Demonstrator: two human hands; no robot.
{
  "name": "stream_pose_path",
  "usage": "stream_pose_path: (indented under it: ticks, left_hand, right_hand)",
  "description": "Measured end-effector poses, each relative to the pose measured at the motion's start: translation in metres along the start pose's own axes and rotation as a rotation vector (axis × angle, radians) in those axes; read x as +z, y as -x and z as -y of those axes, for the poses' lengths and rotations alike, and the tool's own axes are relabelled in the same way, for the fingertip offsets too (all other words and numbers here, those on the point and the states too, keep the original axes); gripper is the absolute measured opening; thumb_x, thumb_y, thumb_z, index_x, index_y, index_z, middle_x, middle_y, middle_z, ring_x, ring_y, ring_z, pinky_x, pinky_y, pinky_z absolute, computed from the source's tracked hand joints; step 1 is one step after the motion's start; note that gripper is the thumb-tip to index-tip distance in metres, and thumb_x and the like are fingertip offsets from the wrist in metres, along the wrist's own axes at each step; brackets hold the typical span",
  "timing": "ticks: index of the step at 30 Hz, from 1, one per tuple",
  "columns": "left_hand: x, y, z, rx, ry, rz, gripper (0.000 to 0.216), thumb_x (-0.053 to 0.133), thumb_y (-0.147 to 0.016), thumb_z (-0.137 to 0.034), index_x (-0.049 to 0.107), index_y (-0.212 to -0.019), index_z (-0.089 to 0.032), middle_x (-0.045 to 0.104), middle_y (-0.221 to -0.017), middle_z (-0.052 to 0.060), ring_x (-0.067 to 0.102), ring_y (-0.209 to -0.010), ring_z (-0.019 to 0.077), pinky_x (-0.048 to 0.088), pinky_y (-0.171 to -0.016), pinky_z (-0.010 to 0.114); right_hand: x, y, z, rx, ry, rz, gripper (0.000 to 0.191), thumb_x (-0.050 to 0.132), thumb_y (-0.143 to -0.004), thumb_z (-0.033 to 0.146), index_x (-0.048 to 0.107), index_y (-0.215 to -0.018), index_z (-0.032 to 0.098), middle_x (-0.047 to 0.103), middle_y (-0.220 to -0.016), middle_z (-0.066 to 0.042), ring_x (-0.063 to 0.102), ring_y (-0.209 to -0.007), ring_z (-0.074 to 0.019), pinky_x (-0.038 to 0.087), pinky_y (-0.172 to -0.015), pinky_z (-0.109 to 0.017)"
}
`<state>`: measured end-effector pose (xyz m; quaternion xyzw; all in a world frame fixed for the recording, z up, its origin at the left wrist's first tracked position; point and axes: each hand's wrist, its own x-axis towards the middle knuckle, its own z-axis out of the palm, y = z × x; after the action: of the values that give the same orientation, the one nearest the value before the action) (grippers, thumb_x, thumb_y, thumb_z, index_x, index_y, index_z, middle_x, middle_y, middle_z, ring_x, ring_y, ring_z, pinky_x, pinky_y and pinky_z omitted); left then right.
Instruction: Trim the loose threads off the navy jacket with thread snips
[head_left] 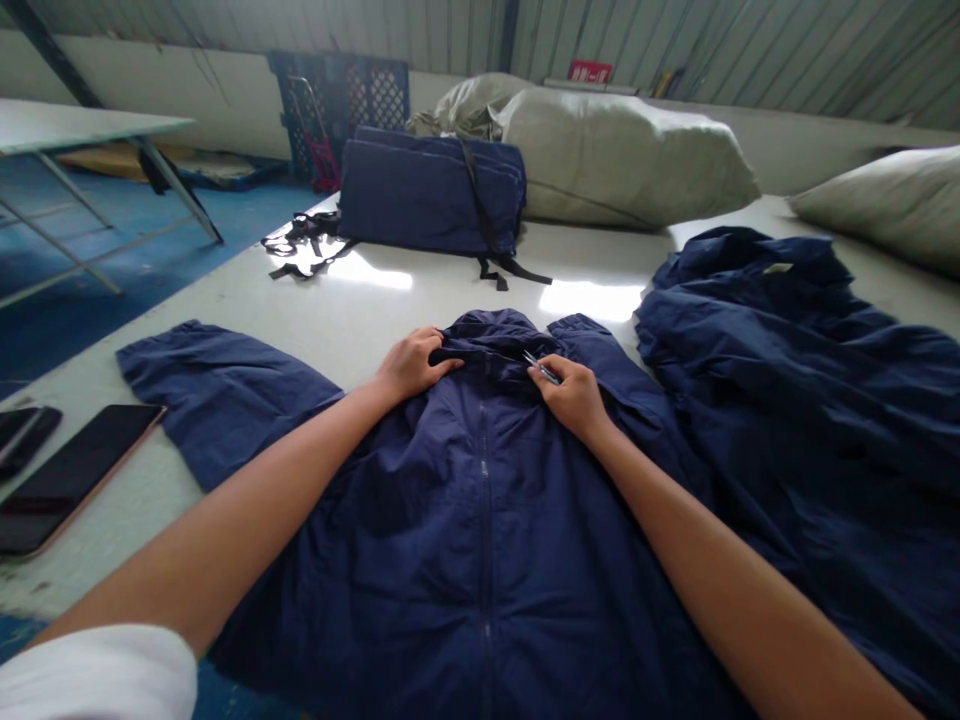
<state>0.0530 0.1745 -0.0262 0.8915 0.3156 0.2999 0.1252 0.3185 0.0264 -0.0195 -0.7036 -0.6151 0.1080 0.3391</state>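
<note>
A navy jacket (420, 510) lies front up on the white table, its collar away from me and its front zipper (485, 480) closed down the middle. My left hand (414, 362) grips the collar's left side, thumb and fingers closed on the fabric. In my right hand (571, 395) is a pair of thread snips (541, 367), small and metal, with two slightly parted tips pointing at the collar opening. The right fingers are wrapped round the snips close to the collar's right side. The jacket's left-lying sleeve (225, 385) spreads across the table.
More navy garments (795, 420) are heaped at the right. A phone (67, 480) and a dark object (26, 440) lie at the left. Behind are a strapped stack of navy cloth (427, 195), black straps (311, 240) and large stuffed sacks (622, 155). Another table (82, 125) stands left.
</note>
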Motion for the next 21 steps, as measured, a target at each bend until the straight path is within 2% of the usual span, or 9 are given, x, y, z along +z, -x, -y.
stream_pose_path:
  ticks: [4, 11, 15, 18, 21]
  left_hand:
    - [0.008, -0.023, 0.017, 0.027, -0.076, 0.013, 0.035, 0.070, -0.092, -0.050, 0.071, -0.100, -0.016, 0.073, -0.120, 0.017, 0.063, -0.127, 0.0345, 0.051, -0.112, 0.052]
    - [0.009, -0.074, 0.055, 0.080, -0.181, 0.051, 0.047, 0.068, -0.091, -0.060, 0.068, -0.106, -0.015, 0.070, -0.127, 0.019, 0.058, -0.134, 0.0381, 0.044, -0.116, 0.055]
    - [0.010, -0.102, 0.073, 0.082, -0.217, 0.049, 0.058, 0.076, -0.083, -0.063, 0.068, -0.117, -0.017, 0.062, -0.143, 0.018, 0.042, -0.149, 0.0434, 0.025, -0.126, 0.064]
    - [0.010, -0.120, 0.074, 0.049, -0.246, 0.028, 0.065, 0.082, -0.079, -0.059, 0.065, -0.128, -0.020, 0.052, -0.156, 0.017, 0.029, -0.155, 0.0480, 0.007, -0.125, 0.074]
    - [0.009, -0.131, 0.057, 0.048, -0.294, 0.020, 0.061, 0.086, -0.078, -0.043, 0.064, -0.131, -0.024, 0.047, -0.161, 0.014, 0.021, -0.158, 0.0488, 0.001, -0.124, 0.075]
  right_hand:
    - [0.009, -0.028, -0.011, 0.030, 0.020, -0.009, 0.033, 0.066, -0.101, 0.040, 0.066, -0.125, 0.017, 0.069, -0.124, -0.008, 0.070, -0.104, -0.0223, 0.061, -0.089, -0.043]
    - [0.015, -0.080, -0.024, 0.073, 0.106, 0.013, 0.033, 0.066, -0.101, 0.040, 0.066, -0.125, 0.017, 0.069, -0.123, -0.008, 0.070, -0.104, -0.0226, 0.061, -0.089, -0.043]
    - [0.019, -0.114, -0.027, 0.091, 0.199, 0.033, 0.033, 0.066, -0.101, 0.040, 0.066, -0.125, 0.017, 0.069, -0.123, -0.008, 0.070, -0.104, -0.0221, 0.061, -0.090, -0.043]
    - [0.019, -0.135, -0.025, 0.105, 0.285, 0.034, 0.033, 0.067, -0.101, 0.040, 0.066, -0.125, 0.017, 0.069, -0.124, -0.008, 0.070, -0.107, -0.0228, 0.060, -0.092, -0.045]
    - [0.015, -0.142, -0.018, 0.116, 0.364, 0.017, 0.037, 0.066, -0.101, 0.040, 0.064, -0.130, 0.018, 0.069, -0.126, -0.009, 0.069, -0.110, -0.0244, 0.059, -0.096, -0.048]
